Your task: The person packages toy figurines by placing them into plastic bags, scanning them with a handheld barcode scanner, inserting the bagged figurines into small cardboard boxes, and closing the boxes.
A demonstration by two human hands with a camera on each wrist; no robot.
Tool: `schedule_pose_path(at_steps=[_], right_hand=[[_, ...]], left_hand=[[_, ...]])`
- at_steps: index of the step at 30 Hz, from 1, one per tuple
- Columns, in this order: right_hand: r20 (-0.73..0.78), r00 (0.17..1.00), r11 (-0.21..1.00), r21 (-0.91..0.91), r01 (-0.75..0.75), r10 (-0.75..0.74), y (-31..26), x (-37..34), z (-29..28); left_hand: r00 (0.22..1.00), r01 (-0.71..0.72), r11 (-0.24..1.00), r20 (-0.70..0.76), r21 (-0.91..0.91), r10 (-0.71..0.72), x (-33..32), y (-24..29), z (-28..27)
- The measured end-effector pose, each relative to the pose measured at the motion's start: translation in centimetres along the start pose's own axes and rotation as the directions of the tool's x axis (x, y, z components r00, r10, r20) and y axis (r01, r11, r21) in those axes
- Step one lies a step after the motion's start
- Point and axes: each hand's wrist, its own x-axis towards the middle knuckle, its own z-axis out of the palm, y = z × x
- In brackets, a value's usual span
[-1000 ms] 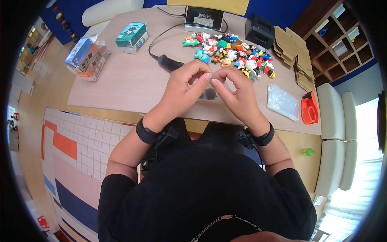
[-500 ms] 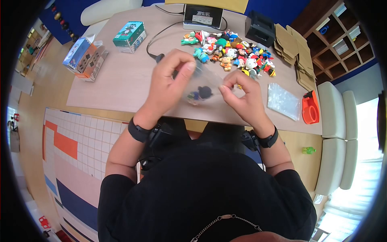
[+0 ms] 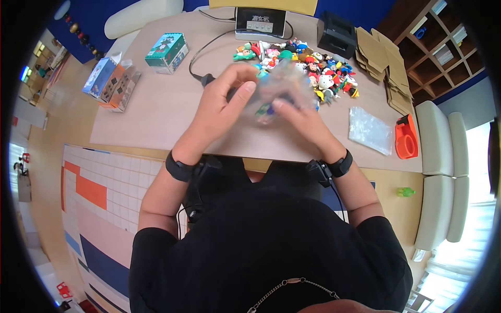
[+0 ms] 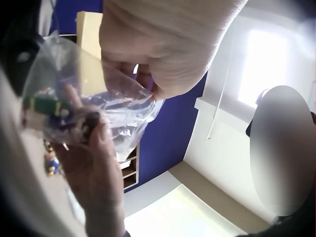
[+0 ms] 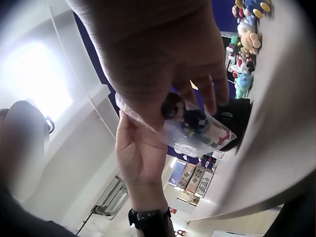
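Note:
In the head view a clear plastic bag [image 3: 266, 96] with a small dark-haired toy figure [image 3: 264, 110] inside is held up over the table, partly blurred. My left hand [image 3: 222, 107] pinches the bag's upper edge between thumb and fingers. From the other side my right hand [image 3: 305, 120] holds the bagged figure, its thumb in front and its fingers behind the plastic. The left wrist view shows the right thumb [image 4: 102, 140] pressed against the figure's dark head. Through the plastic in the right wrist view, the figure's dark blue body [image 5: 195, 121] is visible.
Many toy figures [image 3: 313, 62] lie heaped beyond the hands. Clear bags [image 3: 369, 130] and an orange holder [image 3: 405, 136] sit at right. Flattened cardboard [image 3: 383, 70] and a black device [image 3: 336, 36] are behind them. Two toy boxes, one green [image 3: 167, 52], stand left, near a screen's cable.
Both hands first met at the bag's top, then drew apart with the bag in the left hand. The right hand has since moved left and up onto the bagged figure.

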Motion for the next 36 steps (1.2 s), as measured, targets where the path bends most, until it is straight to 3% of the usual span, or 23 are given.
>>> schedule_pose_path(at_steps=[1,2,6,8,12,15,16,18,21,26,28,30,32,33,35,36], right_hand=[[-0.111,0.993,0.984,0.177,-0.021,0.041,0.5,0.7,-0.5],[-0.161,0.973,0.955,0.27,-0.12,0.168,0.7,1.3,-1.4],[-0.265,0.938,0.914,0.392,-0.109,0.225,2.9,2.7,-2.4],[-0.296,0.929,0.921,0.376,-0.099,0.22,3.8,2.6,-2.3],[-0.363,0.918,0.939,0.343,-0.024,0.156,4.0,2.4,-2.6],[-0.486,0.873,0.962,0.252,0.105,0.032,5.4,2.7,-2.6],[-0.499,0.866,0.961,0.255,0.112,0.031,5.5,2.7,-2.7],[-0.465,0.885,0.988,0.134,0.074,-0.003,5.6,2.5,-2.6],[-0.381,0.924,0.986,0.147,0.077,-0.015,4.6,2.4,-2.3],[-0.4,0.916,0.994,0.096,0.056,-0.013,4.5,1.9,-2.7],[-0.57,0.821,0.999,0.021,0.044,-0.024,5.4,2.0,-3.5],[-0.654,0.756,0.988,0.094,0.121,-0.03,3.7,1.9,-3.1],[-0.666,0.687,0.955,-0.162,0.248,-0.291,5.1,2.3,-3.4],[-0.652,0.745,0.911,0.21,0.355,-0.14,5.2,2.1,-3.8],[-0.684,0.726,0.911,0.257,0.322,-0.063,4.5,2.1,-3.3],[-0.671,0.739,0.909,0.27,0.319,-0.06,4.5,2.0,-3.3]], left_hand=[[0.999,-0.039,0.98,-0.019,0.195,0.043,0.3,-0.6,-0.8],[0.999,0.008,0.949,0.037,0.315,-0.021,0.2,-1.7,-2.0],[0.989,-0.005,0.842,0.129,0.54,-0.076,-0.3,-5.2,-3.9],[0.925,-0.044,0.636,0.272,0.771,-0.266,-0.2,-6.3,-4.4],[0.926,-0.134,0.634,0.324,0.762,-0.194,0.4,-7.0,-4.7],[0.904,-0.073,0.728,0.353,0.681,-0.24,1.5,-6.0,-4.8],[0.925,-0.087,0.769,0.337,0.634,-0.173,1.6,-5.5,-4.8],[0.955,-0.101,0.873,0.292,0.476,-0.049,1.4,-4.4,-4.1],[0.945,-0.123,0.905,0.328,0.407,-0.019,1.4,-3.3,-2.9],[0.924,-0.172,0.811,0.376,0.559,-0.063,1.6,-5.5,-2.8],[0.914,-0.24,0.771,0.405,0.59,-0.025,1.4,-6.9,-3.1],[0.917,-0.197,0.775,0.392,0.6,-0.07,1.2,-7.2,-3.2],[0.921,-0.145,0.757,0.366,0.638,-0.133,0.8,-6.7,-3.5],[0.923,-0.175,0.693,0.362,0.699,-0.132,0.4,-6.4,-3.6],[0.928,-0.191,0.615,0.345,0.765,-0.141,-0.3,-5.7,-4.8],[0.973,-0.155,0.622,0.226,0.768,-0.037,-0.7,-5.1,-5.9]])
